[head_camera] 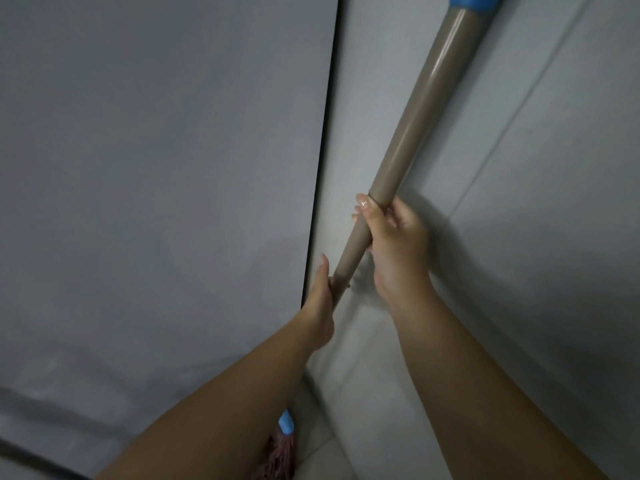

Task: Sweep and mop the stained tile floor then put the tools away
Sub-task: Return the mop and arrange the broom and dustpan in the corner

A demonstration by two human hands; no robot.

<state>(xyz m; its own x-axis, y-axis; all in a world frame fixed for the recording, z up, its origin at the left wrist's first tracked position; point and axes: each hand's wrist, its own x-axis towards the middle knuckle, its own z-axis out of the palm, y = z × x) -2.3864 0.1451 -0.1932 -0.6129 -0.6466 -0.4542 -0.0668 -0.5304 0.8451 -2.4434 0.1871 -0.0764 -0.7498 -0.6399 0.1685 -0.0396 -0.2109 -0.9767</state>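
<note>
A mop with a long tan-grey handle runs diagonally from the upper right down to the lower middle. Blue tape or a blue cap wraps its top end. My right hand grips the handle at mid-length, fingers curled round it. My left hand holds the handle lower down, thumb stretched along it. Below my left forearm a blue collar joins the handle to the pinkish-brown string head, partly hidden by the arm.
A large flat grey panel, like a door or cabinet side, fills the left, with a dark vertical edge. Pale tiled wall stands behind the handle on the right. Pale floor tile shows at the bottom.
</note>
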